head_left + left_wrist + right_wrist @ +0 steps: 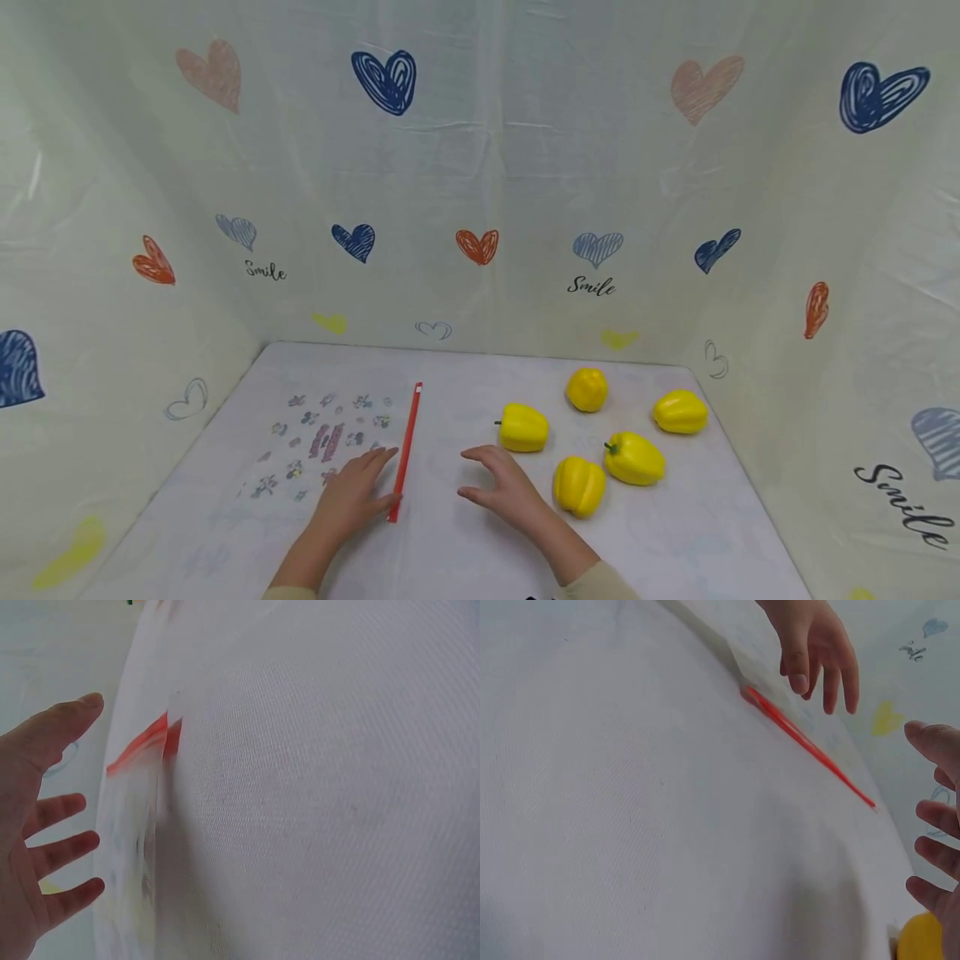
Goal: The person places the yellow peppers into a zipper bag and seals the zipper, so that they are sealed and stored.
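A clear printed bag (281,442) with a red strip (408,450) along its right edge lies flat on the left of the table. Over its near right part hovers my left hand (350,492), fingers spread and nothing held; the left wrist view shows its thumb and fingers (64,851) apart from the bag. My right hand (510,492) hangs above the table between the red strip and the peppers, thumb apart from the fingers, holding nothing. Nearest to it are a yellow bell pepper (523,428) with a green stem and another yellow bell pepper (580,487).
Farther right lie more yellow bell peppers: one at the back (587,390), a stemmed pepper (635,459) and one near the right edge (680,412). A white cloth covers the table (465,375). Heart-printed curtains (480,167) enclose the back and both sides.
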Available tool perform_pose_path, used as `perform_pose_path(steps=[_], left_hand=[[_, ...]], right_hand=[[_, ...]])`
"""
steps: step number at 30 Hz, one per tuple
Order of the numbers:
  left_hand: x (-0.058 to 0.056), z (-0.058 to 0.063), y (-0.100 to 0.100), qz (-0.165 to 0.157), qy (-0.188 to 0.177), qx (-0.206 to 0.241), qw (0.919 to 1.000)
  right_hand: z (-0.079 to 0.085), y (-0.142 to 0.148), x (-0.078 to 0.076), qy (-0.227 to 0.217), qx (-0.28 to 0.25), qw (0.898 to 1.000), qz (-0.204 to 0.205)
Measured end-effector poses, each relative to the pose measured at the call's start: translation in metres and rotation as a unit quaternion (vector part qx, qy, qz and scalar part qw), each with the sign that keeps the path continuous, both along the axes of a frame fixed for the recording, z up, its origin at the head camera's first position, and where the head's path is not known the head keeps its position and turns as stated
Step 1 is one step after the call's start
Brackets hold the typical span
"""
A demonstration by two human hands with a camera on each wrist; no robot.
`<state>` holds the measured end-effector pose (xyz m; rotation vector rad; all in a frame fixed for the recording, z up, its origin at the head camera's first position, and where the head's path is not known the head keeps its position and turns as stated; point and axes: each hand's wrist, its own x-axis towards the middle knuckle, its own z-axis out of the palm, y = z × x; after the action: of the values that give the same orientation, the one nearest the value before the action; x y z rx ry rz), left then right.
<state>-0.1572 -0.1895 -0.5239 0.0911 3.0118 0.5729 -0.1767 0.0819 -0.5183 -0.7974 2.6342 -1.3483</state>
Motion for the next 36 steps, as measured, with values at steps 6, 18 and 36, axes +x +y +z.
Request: perform_pose_path(steps=[6,18,36], left_hand=[[-0.006,-0.003,0.003,-0.002,-0.005,-0.001,1.0000],[-0.014,-0.009,0.002,-0.014,-0.031,-0.001,0.9994],[-0.014,-0.010,0.005,-0.033,0.008,-0.026,0.9991]], right_hand=[[-0.010,-0.010,-0.006,0.016,0.001,1.000,-0.001],[-0.015,-0.027,-0.009,-0.009,0.002,1.000,-0.017],[-0.023,-0.046,-0.013,-0.033,0.013,0.999,-0.024]])
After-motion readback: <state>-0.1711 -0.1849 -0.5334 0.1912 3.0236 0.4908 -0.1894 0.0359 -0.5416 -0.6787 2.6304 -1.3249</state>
